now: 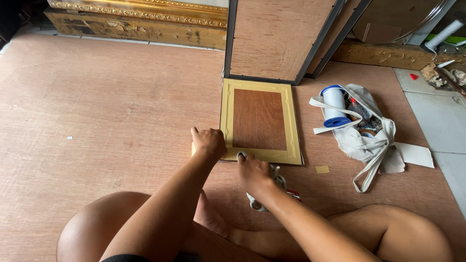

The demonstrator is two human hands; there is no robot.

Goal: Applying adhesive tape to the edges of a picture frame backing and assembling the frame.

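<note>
**Hands at the near edge of the frame back**

We see the flat gold-edged picture frame with brown board back lying on the plywood floor. Our left hand curls over its near-left corner; our right hand grips a grey-handled tool touching its near edge.

Seated cross-legged on a plywood floor, a person pressed the left hand, curled into a fist, against the near left corner of a small picture frame lying face down, its brown backing bordered with tan tape. The right hand rested at the frame's near edge, closed over a grey-and-red hand tool partly hidden beneath it. A white cloth bag holding a blue-capped spool lay to the right, a scrap of tape just beside the frame. Larger framed boards leaned beyond.
</note>
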